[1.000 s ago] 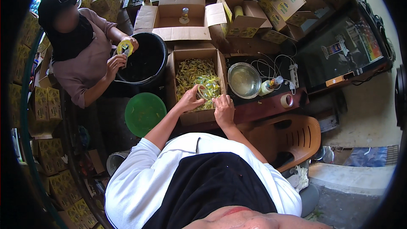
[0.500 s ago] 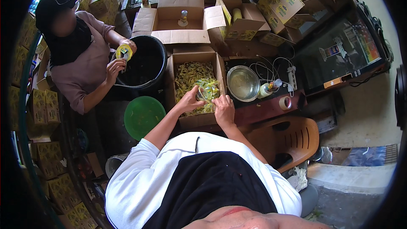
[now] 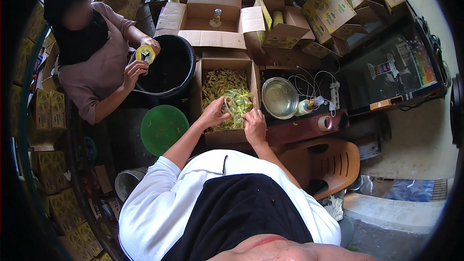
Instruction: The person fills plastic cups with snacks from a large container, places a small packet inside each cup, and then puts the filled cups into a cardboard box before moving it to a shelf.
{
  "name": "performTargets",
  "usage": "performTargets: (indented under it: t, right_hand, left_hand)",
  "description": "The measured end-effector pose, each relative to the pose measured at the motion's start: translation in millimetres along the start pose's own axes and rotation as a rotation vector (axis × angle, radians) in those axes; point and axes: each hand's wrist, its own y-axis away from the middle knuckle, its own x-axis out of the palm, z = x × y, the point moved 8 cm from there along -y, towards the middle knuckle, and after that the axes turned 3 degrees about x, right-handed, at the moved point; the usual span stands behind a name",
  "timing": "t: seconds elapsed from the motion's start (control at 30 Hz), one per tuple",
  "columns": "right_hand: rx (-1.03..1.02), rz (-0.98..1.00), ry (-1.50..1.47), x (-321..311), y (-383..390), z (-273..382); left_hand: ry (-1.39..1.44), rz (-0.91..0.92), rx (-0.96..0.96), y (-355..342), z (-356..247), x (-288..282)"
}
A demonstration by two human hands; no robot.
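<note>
Both my hands are over an open cardboard box (image 3: 254, 79) heaped with small yellow-green wrapped pieces (image 3: 220, 82). A clear, shiny plastic packet (image 3: 238, 100) with similar yellow and greenish pieces lies between them on the heap. My left hand (image 3: 214, 114) is curled at the packet's left side, thumb and fingers gripping its edge. My right hand (image 3: 254, 124) pinches at its lower right edge with bent fingers. The exact shape of the packet is too small to make out, and the fingertips partly cover it.
Left of the box are a green round lid (image 3: 164, 130) and a black tub (image 3: 192, 67), where a co-worker (image 3: 89, 53) handles a yellow round container (image 3: 145, 53). To the right stand a metal bowl (image 3: 279, 97), a bottle (image 3: 304, 107), a tape roll (image 3: 325, 123) and a brown chair (image 3: 333, 164).
The view has shifted slightly, so the boxes appear a little lower and further right. My hands stay on the packet, which has turned a little between them.
</note>
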Motion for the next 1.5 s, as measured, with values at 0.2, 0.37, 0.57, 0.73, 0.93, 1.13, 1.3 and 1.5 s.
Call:
performTargets:
  t: [0.2,0.37,0.57,0.73,0.93,1.13,1.3,1.5]
  right_hand:
    - [-0.017,-0.064,0.175,12.4,0.7,-8.3]
    - [0.255,0.002,-0.314,18.7,-4.8,-44.1]
    - [0.519,-0.026,-0.622,36.4,7.6,-82.8]
    - [0.378,0.061,-0.544,44.2,6.5,-68.2]
    - [0.381,0.132,-0.385,42.5,0.8,-52.7]
    - [0.361,0.118,-0.206,45.1,-2.0,-57.3]
    - [0.321,0.211,-0.307,42.8,-3.6,-65.2]
    - [0.214,0.248,-0.341,39.9,-2.5,-63.0]
  left_hand:
    - [0.309,0.186,-0.169,-1.0,8.9,21.0]
    - [0.251,0.087,-0.157,-0.5,8.9,9.5]
    - [0.013,-0.031,-0.083,0.4,-11.6,-1.8]
    - [-0.102,-0.07,-0.036,-1.4,-31.4,-3.7]
    - [-0.36,-0.018,0.05,1.3,-52.1,7.9]
    - [-0.443,0.014,0.114,2.0,-64.6,17.2]
    - [-0.363,0.057,0.099,0.5,-60.5,14.6]
    - [-0.126,0.14,-0.044,-1.1,-32.4,17.0]
